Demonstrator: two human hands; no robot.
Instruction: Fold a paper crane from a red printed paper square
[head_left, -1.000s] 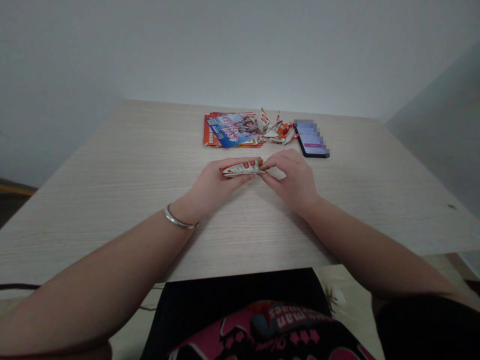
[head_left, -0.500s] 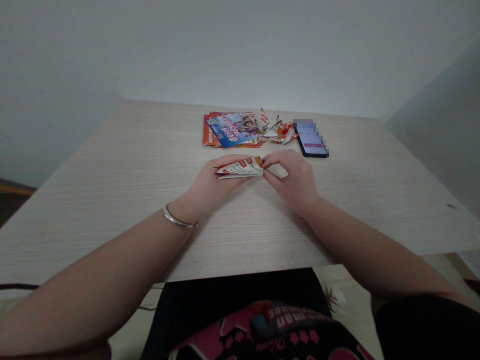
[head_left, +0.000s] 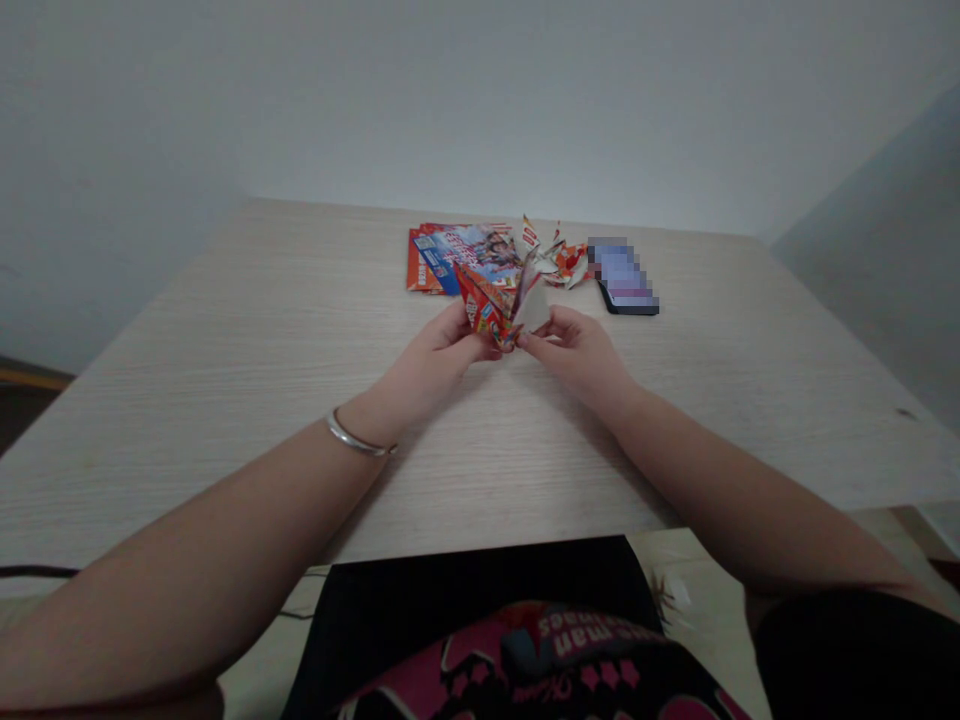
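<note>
A folded piece of printed paper [head_left: 496, 300], red, orange and white, stands up between my two hands over the middle of the pale wooden table [head_left: 225, 330]. My left hand [head_left: 439, 352] pinches its left flap with closed fingers; a silver bangle sits on that wrist. On the other side, my right hand [head_left: 581, 345] pinches the white right flap, fingers closed too. The two flaps are spread apart in a V. Both forearms rest on the table.
Behind the hands lies a stack of colourful leaflets [head_left: 442, 255], a finished folded paper shape [head_left: 555, 258] beside it, and a phone [head_left: 626, 280] to the right. A bare wall rises behind the table.
The paper lay flat and folded shut between my fingers; now it is raised and its flaps are pulled open. Both hands shifted slightly away from me.
</note>
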